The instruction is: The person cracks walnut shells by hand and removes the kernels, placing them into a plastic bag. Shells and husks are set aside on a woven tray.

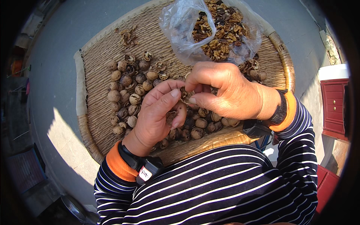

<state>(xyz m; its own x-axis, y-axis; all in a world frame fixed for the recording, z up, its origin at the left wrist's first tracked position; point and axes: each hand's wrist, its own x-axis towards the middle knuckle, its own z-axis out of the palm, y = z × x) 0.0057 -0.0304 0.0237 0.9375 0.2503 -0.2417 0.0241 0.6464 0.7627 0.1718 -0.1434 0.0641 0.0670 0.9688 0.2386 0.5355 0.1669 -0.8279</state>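
Note:
Both hands meet above a heap of walnuts (129, 88) on a woven straw tray. My left hand (159, 110) is closed around a cracked walnut (185, 94), with another bit of shell (171, 117) lying in its curled fingers. From the right, my right hand (228, 90) pinches at the same cracked walnut with thumb and forefinger; its other fingers are curled in and partly hidden. Beyond the hands, a clear plastic bag (180, 41) stands open, holding a pile of shelled walnut kernels (221, 30).
The woven tray (101, 52) has a thick rolled rim. Broken shell pieces (128, 37) lie at its far left, and more walnuts (255, 71) sit right of the bag. A red cabinet (333, 105) stands at the far right. Grey floor (56, 75) surrounds the tray.

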